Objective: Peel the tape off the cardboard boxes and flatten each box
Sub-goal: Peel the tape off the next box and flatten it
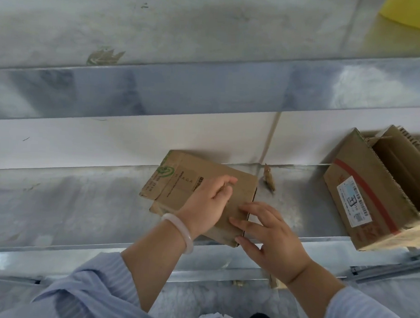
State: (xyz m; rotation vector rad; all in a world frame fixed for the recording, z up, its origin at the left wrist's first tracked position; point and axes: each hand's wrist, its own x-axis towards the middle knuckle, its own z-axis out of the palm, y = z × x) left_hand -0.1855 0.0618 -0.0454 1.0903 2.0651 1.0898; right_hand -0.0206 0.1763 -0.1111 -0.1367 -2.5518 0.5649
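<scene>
A small brown cardboard box (178,181) with a green logo lies on the metal table (68,205) in front of me. My left hand (208,202), a pale bangle on its wrist, lies on top of the box with its fingers curled, pinching at the box's upper surface. My right hand (270,232) presses with straight fingers on the box's near right edge. Whether tape is between my left fingers is too small to tell.
A larger opened cardboard box (363,188) with a red stripe and a white shipping label lies at the right edge of the table. A crumpled strip of brown tape (269,178) lies behind the small box. A yellow object (413,11) sits top right.
</scene>
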